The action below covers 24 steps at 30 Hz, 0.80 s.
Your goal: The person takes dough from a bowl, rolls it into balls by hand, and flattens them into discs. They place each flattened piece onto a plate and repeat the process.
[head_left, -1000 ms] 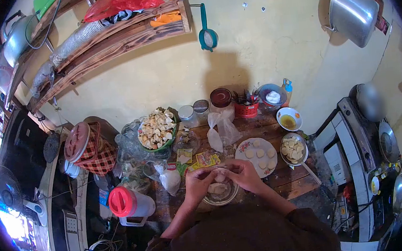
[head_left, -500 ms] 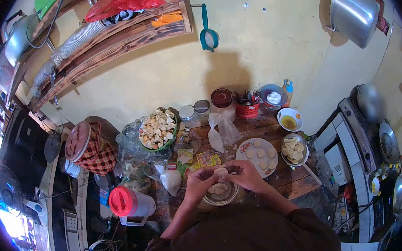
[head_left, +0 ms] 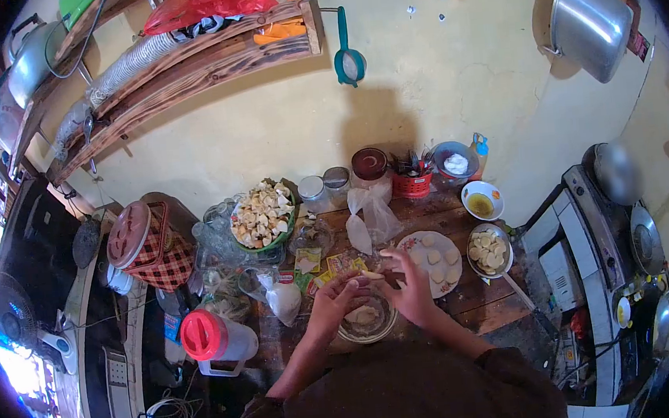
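Observation:
A small pale dough piece (head_left: 371,275) is held edge-on between my two hands, above a bowl (head_left: 368,332) with pale dough in it. My left hand (head_left: 338,299) pinches the piece's left side. On its right side, the thumb of my right hand (head_left: 410,289) touches it, with the forefinger raised. Right of my hands, a floral plate (head_left: 418,243) bears several flat round dough pieces. Beyond it a pan (head_left: 489,250) holds several pale pieces. Yellow and green packets (head_left: 345,263) lie just behind my left hand.
A green basin of cut chunks (head_left: 263,215), a white plastic bag (head_left: 283,301) and a red-lidded jug (head_left: 217,340) stand to the left. Jars (head_left: 311,191), a red cutlery basket (head_left: 412,183) and a bowl of yellow liquid (head_left: 482,200) line the back. A stove (head_left: 599,220) is at right.
The dough piece has turned from face-on to edge-on. My right forefinger has lifted and my right hand has opened out somewhat; my left fingers have shifted slightly.

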Each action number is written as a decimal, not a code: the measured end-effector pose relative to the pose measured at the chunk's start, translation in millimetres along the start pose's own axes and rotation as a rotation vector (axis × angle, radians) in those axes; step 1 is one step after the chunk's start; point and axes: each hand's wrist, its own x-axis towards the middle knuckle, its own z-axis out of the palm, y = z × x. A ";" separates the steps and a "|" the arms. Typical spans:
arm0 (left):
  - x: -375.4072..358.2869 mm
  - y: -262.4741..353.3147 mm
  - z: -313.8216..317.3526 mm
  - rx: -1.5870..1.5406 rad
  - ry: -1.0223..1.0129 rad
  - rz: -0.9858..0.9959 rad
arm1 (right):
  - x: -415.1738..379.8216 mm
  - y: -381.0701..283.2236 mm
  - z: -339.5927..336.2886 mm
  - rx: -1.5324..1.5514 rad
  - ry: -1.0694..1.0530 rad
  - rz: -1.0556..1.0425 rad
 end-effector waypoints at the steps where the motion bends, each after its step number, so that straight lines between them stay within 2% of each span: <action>1: 1.8 -1.8 -1.8 0.000 -0.001 -0.002 | 1.4 -4.9 0.1 0.000 0.001 0.002; 3: 4.0 -5.2 -5.4 -0.163 -0.037 -0.012 | 4.1 -10.4 0.3 -0.263 -0.062 -0.393; 7: 3.2 -6.9 -8.7 0.005 -0.038 0.096 | 1.5 2.5 1.3 -0.251 -0.101 -0.410; 9: 1.7 -4.4 -7.4 0.091 0.028 0.092 | -0.5 7.5 2.8 -0.118 0.048 -0.286; 10: 1.7 -5.0 -7.2 0.091 0.028 0.092 | 0.4 7.6 2.7 -0.117 0.047 -0.286; 12: 1.7 -7.4 -6.0 0.082 0.075 0.124 | 2.1 7.9 1.9 0.034 -0.041 -0.035; 13: 0.6 -7.0 -4.2 0.082 0.074 0.123 | -0.7 15.3 3.1 0.033 -0.041 -0.034; 15: -3.6 -1.9 1.1 -0.003 0.024 0.157 | -6.9 35.6 7.1 0.501 -0.220 0.351; 16: -4.6 0.0 4.1 -0.004 0.024 0.158 | -6.3 35.0 6.4 0.501 -0.221 0.350; 18: -6.2 1.3 8.8 0.189 0.070 0.207 | -6.3 31.5 4.6 0.330 -0.225 0.312; 22: -1.4 -7.6 5.4 0.223 0.077 0.215 | -4.8 26.4 5.4 0.346 -0.203 0.326; 24: -0.7 -10.3 6.6 0.243 0.145 0.221 | -5.6 27.9 7.8 0.340 -0.201 0.260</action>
